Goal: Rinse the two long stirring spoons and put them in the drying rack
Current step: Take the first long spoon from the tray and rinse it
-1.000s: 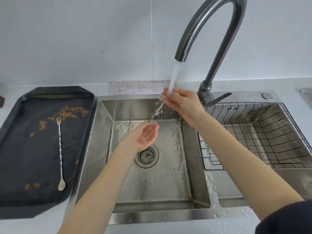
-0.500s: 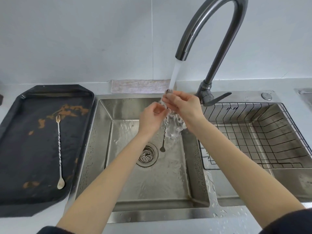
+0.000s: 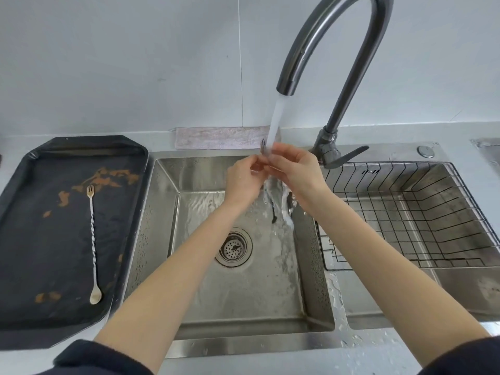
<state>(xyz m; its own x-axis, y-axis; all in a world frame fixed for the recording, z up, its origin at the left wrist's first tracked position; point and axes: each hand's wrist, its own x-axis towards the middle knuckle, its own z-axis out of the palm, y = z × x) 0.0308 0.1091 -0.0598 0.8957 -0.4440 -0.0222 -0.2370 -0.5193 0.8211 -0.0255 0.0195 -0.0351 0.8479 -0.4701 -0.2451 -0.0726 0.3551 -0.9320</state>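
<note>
Both my hands hold one long stirring spoon (image 3: 273, 212) upright under the running tap. Its fork end sticks up above my fingers into the water stream and its bowl end hangs down over the sink. My right hand (image 3: 296, 171) grips the upper part. My left hand (image 3: 243, 180) pinches the handle beside it. A second long twisted spoon (image 3: 93, 239) lies on the stained black tray (image 3: 32, 307) at the left, fork end away from me. The wire drying rack (image 3: 422, 212) sits in the right basin with nothing in it.
The steel sink (image 3: 232, 307) has a drain (image 3: 234, 247) in the middle. A tall curved faucet (image 3: 335, 77) stands behind it with its lever (image 3: 349, 155) pointing right. A folded cloth (image 3: 216, 138) lies at the wall. Water drops dot the counter at the front right.
My left hand rose from below, open, to the spoon handle and closed on it. The spoon turned from slanted to upright, and both hands lifted slightly into the stream.
</note>
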